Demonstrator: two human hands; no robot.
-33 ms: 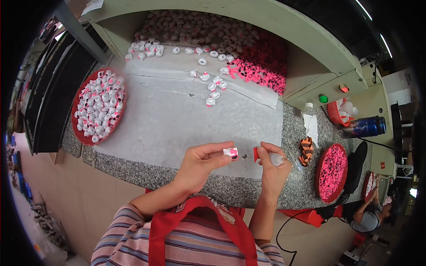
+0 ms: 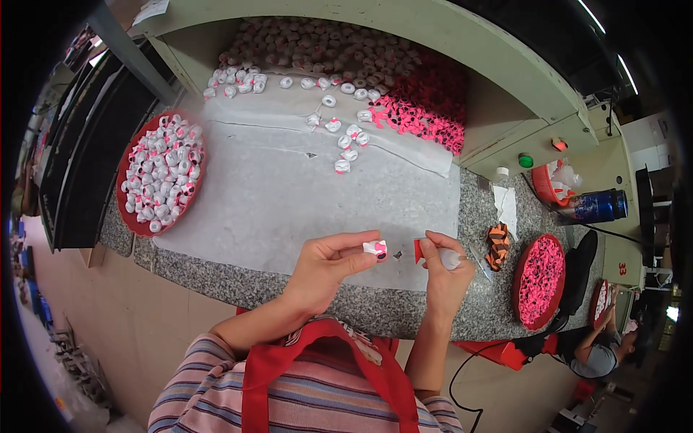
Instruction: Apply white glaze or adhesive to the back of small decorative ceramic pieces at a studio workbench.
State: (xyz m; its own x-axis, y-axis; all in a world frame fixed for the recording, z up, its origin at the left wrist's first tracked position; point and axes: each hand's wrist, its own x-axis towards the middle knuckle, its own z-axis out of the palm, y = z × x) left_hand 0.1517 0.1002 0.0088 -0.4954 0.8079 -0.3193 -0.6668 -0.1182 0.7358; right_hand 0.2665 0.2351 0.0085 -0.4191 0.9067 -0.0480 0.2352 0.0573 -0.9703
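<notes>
Over the front of the grey-white sheet (image 2: 289, 187), my left hand (image 2: 321, 270) is closed, pinching a small white piece with pink and black details (image 2: 375, 249) between thumb and fingertips. A short gap to its right, my right hand (image 2: 444, 278) is closed too. Its thumb and finger grip a small flat red piece with a greyish upper edge (image 2: 418, 251), of a kind I cannot make out. A whitish, rounded, bottle-like thing (image 2: 451, 259) pokes out of the same hand, mostly hidden by the fingers.
Similar white pieces fill a red basket (image 2: 121, 195) at left; several lie loose (image 2: 342, 166). Pink-and-black pieces (image 2: 426, 123) heap under a pale green housing (image 2: 505, 72). At right are an orange-and-black striped object (image 2: 497, 247), a basket of pink pieces (image 2: 517, 289) and a blue flask (image 2: 599, 207).
</notes>
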